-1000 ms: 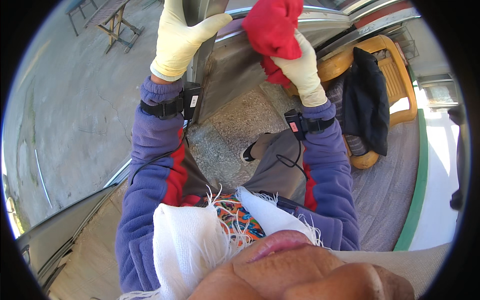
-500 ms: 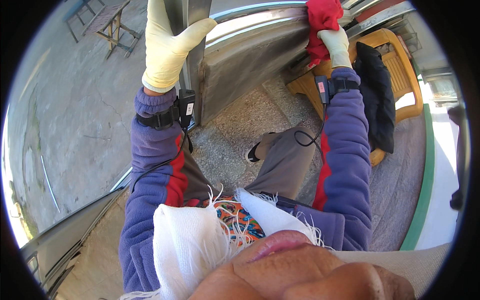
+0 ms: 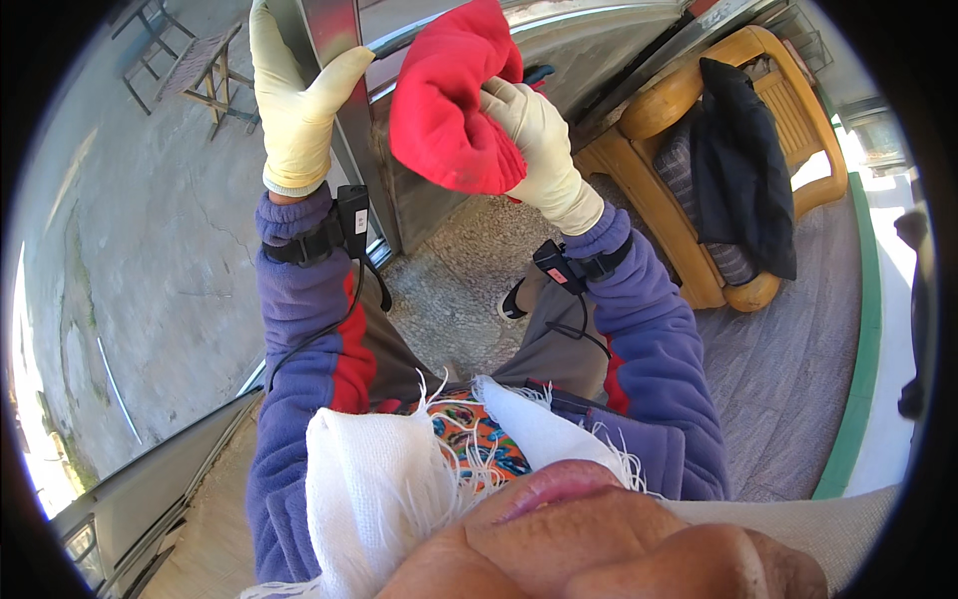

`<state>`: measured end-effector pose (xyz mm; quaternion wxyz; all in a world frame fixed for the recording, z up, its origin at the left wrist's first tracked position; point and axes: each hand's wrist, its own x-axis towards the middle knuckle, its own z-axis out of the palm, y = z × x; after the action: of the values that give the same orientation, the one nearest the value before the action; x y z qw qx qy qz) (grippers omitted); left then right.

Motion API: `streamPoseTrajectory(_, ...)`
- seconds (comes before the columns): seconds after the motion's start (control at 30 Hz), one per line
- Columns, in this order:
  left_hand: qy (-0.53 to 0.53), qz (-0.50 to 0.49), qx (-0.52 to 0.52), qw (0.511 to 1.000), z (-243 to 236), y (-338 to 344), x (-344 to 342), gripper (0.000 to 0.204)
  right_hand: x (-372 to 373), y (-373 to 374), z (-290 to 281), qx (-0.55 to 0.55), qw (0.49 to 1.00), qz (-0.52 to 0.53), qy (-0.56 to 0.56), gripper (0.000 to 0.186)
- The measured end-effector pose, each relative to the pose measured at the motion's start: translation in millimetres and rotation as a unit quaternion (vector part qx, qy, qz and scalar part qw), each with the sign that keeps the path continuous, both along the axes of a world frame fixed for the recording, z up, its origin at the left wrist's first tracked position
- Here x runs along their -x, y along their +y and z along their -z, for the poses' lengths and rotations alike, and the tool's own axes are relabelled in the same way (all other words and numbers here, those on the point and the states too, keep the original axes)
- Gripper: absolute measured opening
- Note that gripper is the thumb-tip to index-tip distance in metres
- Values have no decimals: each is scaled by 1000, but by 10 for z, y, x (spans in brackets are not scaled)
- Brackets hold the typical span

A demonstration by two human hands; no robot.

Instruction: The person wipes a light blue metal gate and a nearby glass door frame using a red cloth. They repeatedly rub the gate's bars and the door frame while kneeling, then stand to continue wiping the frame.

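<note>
White fringed scarf [image 3: 379,479] nearest the lens. Right hand [image 3: 539,145], gloved, fingers closed on the red cloth [image 3: 449,95], now lower and bunched off the metal frame [image 3: 339,60] than half a second ago: wiping stroke paused. Left hand [image 3: 294,100] grips the frame, thumb spread. Beyond, wooden chair [image 3: 689,230] holds a dark jacket [image 3: 743,170].

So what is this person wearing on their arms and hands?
Both hands are covered by pale yellow rubber gloves: the left hand and the right hand. The sleeves are purple fleece with red panels along the inner side. Each wrist carries a black strap holding a small black device, and a thin black cable runs down from it along the arm.
</note>
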<state>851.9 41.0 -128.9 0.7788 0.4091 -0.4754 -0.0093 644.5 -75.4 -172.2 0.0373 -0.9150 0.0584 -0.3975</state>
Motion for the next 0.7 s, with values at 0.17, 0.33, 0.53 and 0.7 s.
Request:
streamPoseTrajectory(0.17,-7,36,18,999,-40,0,1,105,259,-247,-78,-101,978,-37,-176,61)
streamPoseTrajectory(0.33,-20,40,24,999,-28,-18,-48,103,505,-951,-233,-305,895,172,-276,55)
streamPoseTrajectory(0.53,-6,56,20,998,-38,3,-34,102,235,-1378,-168,-412,881,219,-84,50)
streamPoseTrajectory(0.7,7,58,24,998,-51,-8,-11,102,150,-1420,-45,-438,870,28,-223,45)
